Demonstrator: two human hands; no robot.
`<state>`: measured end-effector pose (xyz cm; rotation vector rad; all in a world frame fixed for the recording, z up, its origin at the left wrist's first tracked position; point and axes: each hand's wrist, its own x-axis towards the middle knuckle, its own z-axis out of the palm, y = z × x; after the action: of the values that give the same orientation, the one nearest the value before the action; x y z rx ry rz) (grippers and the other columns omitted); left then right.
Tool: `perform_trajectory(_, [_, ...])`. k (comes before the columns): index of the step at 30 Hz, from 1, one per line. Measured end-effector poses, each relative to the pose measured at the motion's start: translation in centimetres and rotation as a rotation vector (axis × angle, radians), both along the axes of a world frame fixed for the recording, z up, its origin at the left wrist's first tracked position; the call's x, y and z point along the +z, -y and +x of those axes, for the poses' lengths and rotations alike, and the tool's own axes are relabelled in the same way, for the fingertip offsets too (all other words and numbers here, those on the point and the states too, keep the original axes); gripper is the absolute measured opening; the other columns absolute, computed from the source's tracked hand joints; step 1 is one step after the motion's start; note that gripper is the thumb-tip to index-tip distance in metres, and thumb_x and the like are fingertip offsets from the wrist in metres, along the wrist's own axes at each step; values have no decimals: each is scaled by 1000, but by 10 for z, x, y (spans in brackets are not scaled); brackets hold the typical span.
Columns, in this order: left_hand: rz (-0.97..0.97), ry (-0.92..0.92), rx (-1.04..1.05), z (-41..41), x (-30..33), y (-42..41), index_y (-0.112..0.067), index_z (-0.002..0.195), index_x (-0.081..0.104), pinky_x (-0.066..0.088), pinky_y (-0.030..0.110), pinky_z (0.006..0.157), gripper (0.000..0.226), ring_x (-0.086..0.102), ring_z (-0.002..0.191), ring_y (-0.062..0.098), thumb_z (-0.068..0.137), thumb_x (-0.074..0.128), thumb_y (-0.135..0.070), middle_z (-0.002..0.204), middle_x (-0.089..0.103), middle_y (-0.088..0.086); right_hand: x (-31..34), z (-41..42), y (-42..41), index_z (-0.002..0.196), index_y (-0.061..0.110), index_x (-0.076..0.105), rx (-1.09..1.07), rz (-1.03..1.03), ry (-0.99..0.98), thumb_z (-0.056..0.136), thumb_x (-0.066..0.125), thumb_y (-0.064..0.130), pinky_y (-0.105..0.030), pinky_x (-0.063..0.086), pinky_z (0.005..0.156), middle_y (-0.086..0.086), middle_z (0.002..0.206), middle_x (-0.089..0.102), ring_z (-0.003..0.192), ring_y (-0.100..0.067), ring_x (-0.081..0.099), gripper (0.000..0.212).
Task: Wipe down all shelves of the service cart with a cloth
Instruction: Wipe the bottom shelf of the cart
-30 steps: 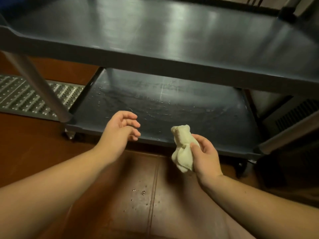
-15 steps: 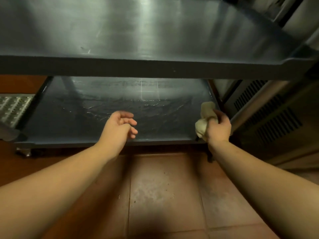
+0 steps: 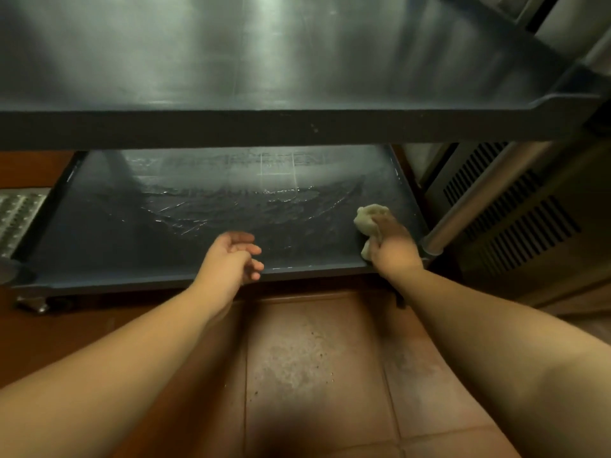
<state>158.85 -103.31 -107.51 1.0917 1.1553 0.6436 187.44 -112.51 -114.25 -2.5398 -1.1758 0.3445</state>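
One cloth (image 3: 369, 220) bunched inside right grip (image 3: 393, 249).

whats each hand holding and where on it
The right hand grips the bunched cloth around its near part; its far end sticks out. The left hand holds nothing.

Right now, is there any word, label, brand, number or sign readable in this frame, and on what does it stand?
None readable.
Lower shelf, far part: faint pale marks in a row that may be moulded lettering, too blurred to read.
Upper shelf, cloth, floor tiles and vented panel: no text visible.
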Motion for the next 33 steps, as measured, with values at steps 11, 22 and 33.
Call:
perform_trajectory(11, [11,-61,-136,-11,-30,-7,-14,100,54,48,28,56,36,58,62,15,86,35,13,91,59,7,-10,14,26,142,43,36,70,-148,74,88,57,18,-47,48,100,-1,155,30,118,-31,50,63])
perform_trajectory(22, [-21,-119,-85,-58,-36,-33,-16,103,55,52,30,61,31,61,69,16,90,39,7,96,60,8,-22,-13,13,142,37,38,-60,-77,178,83,56,25,-51,51,97,-5,148,38,118,-35,51,64])
perform_trajectory(33, [-118,-79,-8,-98,-42,-49,-13,116,55,58,34,76,32,67,88,22,93,40,3,104,63,8,-31,-18,-6,143,28,45,-120,-37,195,86,53,9,-47,45,105,-11,144,48,124,-38,52,61])
